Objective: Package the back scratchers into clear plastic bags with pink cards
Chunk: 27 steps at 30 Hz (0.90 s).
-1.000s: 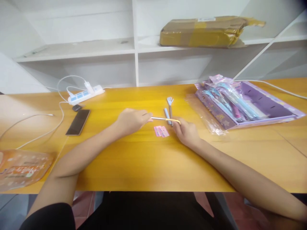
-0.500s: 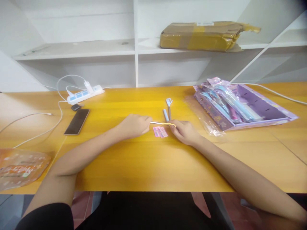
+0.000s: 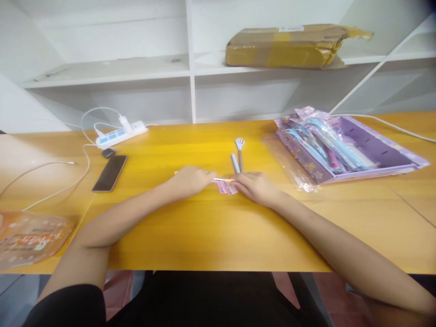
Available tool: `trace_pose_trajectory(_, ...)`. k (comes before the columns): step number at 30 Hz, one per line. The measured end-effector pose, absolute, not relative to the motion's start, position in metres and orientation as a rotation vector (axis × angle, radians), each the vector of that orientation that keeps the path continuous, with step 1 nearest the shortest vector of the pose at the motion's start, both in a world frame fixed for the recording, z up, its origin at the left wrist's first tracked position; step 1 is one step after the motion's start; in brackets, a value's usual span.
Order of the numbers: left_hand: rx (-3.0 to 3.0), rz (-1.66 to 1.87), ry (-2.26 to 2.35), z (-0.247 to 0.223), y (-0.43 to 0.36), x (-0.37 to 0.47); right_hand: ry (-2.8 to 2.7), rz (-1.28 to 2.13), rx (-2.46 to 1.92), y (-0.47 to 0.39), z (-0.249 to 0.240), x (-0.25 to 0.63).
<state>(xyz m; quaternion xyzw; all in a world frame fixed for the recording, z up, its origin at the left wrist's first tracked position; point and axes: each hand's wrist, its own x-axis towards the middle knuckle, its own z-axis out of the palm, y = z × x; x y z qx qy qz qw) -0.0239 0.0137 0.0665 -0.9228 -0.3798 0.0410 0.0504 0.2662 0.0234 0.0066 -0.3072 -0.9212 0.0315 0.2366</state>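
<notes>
Both my hands hold a slim yellow stick with a metal shaft [image 3: 220, 179] level just above the table. My left hand [image 3: 192, 179] is closed round one end, and a pale yellow tip shows behind it. My right hand [image 3: 257, 186] is closed on the yellow-orange end, most of which it hides. Small pink printed cards [image 3: 226, 187] lie under the shaft. Beyond my right hand lies a back scratcher with a light blue claw head [image 3: 240, 144] and a dark shaft. A light blue tube [image 3: 235, 162] rests beside it.
To the right, a purple open box [image 3: 378, 170] holds several plastic-wrapped sticks, with clear wrapping [image 3: 299, 177] beside it. At left are a phone [image 3: 109, 173], a power strip [image 3: 121, 135] with cables and an orange packet [image 3: 34, 238]. A taped carton [image 3: 286, 47] sits on the shelf.
My right hand has moved slightly left, so less shaft and yellow end show between my hands. A pale yellow tip now shows behind my left hand.
</notes>
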Motion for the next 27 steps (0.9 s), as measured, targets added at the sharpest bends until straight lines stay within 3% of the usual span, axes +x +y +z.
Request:
trace_pose_trajectory(10, -2.789, 0.106, -1.211, 0.072, 0.024, -0.030, -2.537, 0.063, -1.026, 0.026, 0.012, 0.271)
trace_pose_trajectory(16, -2.821, 0.059, -1.266, 0.076, 0.043, -0.046, -2.521, -0.173, -1.045, 0.028, 0.024, 0.274)
trace_pose_trajectory(27, -2.491, -0.315, -1.601, 0.125, 0.110, -0.185, -1.663, -0.309, -1.907, 0.081, 0.046, 0.367)
